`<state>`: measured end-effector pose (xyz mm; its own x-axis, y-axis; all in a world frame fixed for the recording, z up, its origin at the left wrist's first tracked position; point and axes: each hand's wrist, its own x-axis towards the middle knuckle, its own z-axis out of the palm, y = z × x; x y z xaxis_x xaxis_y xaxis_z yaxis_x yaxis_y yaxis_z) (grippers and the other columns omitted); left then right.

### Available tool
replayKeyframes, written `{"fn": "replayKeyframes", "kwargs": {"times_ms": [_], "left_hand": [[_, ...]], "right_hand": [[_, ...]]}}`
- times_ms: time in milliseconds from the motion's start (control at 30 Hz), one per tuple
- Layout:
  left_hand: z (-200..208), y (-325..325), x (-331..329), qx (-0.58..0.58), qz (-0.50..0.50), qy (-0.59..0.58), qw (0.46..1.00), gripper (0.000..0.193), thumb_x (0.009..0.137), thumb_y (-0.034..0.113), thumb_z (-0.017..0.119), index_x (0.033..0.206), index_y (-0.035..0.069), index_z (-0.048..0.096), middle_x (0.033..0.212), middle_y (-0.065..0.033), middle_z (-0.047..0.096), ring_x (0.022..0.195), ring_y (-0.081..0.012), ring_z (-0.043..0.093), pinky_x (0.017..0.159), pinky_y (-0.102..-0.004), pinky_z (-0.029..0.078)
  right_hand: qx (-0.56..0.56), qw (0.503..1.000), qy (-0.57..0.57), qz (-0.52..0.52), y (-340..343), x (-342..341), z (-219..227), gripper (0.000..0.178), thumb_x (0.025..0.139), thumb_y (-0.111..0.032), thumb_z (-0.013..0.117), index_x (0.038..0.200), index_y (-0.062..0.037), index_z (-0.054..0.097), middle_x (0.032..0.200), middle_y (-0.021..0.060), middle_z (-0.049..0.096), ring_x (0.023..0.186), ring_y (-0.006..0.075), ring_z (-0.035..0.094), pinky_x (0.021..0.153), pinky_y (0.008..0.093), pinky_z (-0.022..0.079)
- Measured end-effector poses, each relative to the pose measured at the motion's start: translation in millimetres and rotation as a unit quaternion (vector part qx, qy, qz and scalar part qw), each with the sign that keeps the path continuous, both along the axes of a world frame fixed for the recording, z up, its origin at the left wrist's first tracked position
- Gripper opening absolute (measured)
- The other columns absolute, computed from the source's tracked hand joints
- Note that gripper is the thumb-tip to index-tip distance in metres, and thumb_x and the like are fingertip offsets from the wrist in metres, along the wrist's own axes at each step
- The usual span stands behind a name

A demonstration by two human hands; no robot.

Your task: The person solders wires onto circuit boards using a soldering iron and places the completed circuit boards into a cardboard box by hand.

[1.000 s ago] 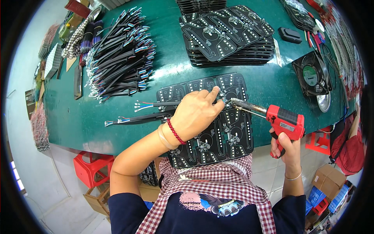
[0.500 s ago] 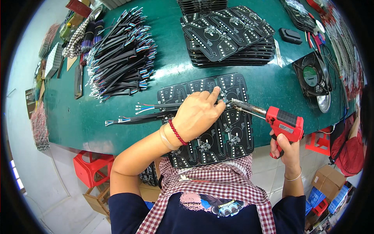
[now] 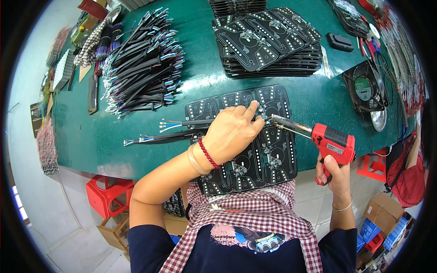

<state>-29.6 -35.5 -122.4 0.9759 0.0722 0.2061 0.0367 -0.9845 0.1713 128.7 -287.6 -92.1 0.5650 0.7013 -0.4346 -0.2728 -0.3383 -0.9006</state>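
Note:
A panel of black circuit boards (image 3: 248,152) lies at the table's front edge, its near side over my lap. Over its upper part is my left hand (image 3: 233,134), closed, with thumb and index finger pinching the wire end of a black-sleeved cable (image 3: 195,123) against the board. A second sleeved cable (image 3: 168,136) runs leftward from under that hand. My right hand (image 3: 336,175) grips a red and black soldering gun (image 3: 334,144) by its handle. Its metal tip meets the board right beside my left fingertips. The exact contact spot is too small to make out.
A heap of sleeved cables (image 3: 143,68) covers the table's left side. Stacked board panels (image 3: 268,41) stand at the back. On the right are a black fan (image 3: 364,86), a metal bowl (image 3: 378,119) and a black case (image 3: 340,42). Red stools (image 3: 107,195) stand below.
Almost nothing differs. Both hands and the soldering gun keep their places; the whole view has shifted very slightly.

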Motion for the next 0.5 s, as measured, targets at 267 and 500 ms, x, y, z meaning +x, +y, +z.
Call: {"fn": "replayKeyframes", "kwargs": {"times_ms": [267,500], "left_hand": [[1.6,-1.5,-2.2,-0.003,-0.001,-0.006,1.000,0.023,0.073,0.011,0.061,0.095,0.007,0.064,0.118,-0.0165,0.062,0.074,-0.0187,0.060,0.068,-0.0315,0.051],[1.8,0.4,-1.4,-0.004,-0.005,-0.004,1.000,0.025,0.074,0.011,0.060,0.098,0.006,0.065,0.118,-0.0170,0.062,0.077,-0.0210,0.061,0.071,-0.0327,0.051]], "right_hand": [[0.056,0.998,0.025,-0.026,-1.7,-2.6,7.3,0.030,0.090,-0.022,0.057,0.105,0.0050,0.057,0.055,0.0063,0.052,0.039,0.0084,0.043,0.037,0.0232,0.036],[0.074,0.996,0.031,-0.043,-3.2,-5.3,6.4,0.035,0.091,-0.026,0.058,0.106,0.0054,0.056,0.056,0.0063,0.051,0.038,0.0087,0.041,0.037,0.0242,0.037]]}}
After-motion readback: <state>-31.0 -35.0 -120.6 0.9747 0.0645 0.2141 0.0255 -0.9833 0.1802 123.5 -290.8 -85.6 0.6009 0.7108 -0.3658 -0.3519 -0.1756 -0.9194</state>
